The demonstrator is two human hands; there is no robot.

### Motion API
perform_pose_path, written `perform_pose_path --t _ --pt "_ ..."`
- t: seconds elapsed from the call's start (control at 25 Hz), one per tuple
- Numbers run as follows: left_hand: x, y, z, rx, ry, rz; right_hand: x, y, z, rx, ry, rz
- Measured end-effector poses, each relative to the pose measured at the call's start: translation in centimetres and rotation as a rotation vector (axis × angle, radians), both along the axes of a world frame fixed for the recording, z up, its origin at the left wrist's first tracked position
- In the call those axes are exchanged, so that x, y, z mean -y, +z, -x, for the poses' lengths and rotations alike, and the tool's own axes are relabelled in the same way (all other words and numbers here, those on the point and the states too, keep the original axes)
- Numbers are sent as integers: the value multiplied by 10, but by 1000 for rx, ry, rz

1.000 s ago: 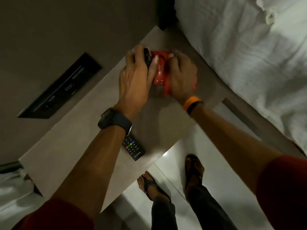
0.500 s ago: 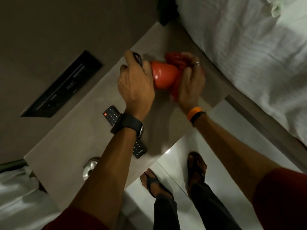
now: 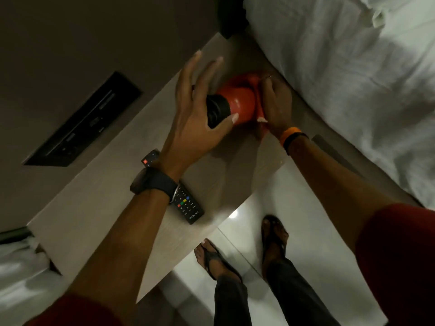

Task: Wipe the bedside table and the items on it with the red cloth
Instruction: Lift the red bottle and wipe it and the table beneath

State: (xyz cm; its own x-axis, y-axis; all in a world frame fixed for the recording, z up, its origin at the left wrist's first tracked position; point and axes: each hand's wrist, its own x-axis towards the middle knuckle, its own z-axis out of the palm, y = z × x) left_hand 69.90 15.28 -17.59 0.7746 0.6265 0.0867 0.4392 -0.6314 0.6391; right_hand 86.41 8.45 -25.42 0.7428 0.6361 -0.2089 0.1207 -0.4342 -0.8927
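A red bottle (image 3: pixel 240 104) with a black cap (image 3: pixel 217 110) lies tilted above the light wooden bedside table (image 3: pixel 113 191), near its far end. My left hand (image 3: pixel 188 123) holds the cap end between thumb and palm, with the fingers stretched out past it. My right hand (image 3: pixel 277 107) presses the red cloth (image 3: pixel 259 111) around the far side of the bottle's body. Most of the cloth is hidden under that hand.
A black remote control (image 3: pixel 188 207) lies on the table under my left wrist. A dark switch panel (image 3: pixel 82 121) is set in the wall to the left. The white bed (image 3: pixel 353 78) borders the table on the right. My feet (image 3: pixel 273 234) stand on the glossy floor.
The bottle has turned so its black cap faces me. My left fingers have spread out from a closed grip. My right hand with the cloth has slid along the bottle's body.
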Motion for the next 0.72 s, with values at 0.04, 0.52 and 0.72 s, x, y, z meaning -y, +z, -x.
perform_pose_path --t 0.04,0.52,0.72 --pt "-3 -1 -1 -10 -41 -84 -5 5 -1 -61 -41 -17" --pt "7 -7 -19 -76 400 -446 12 -21 12 -131 -67 -123" --pt "-4 3 -38 -176 693 -268 -8 16 40 135 61 -194"
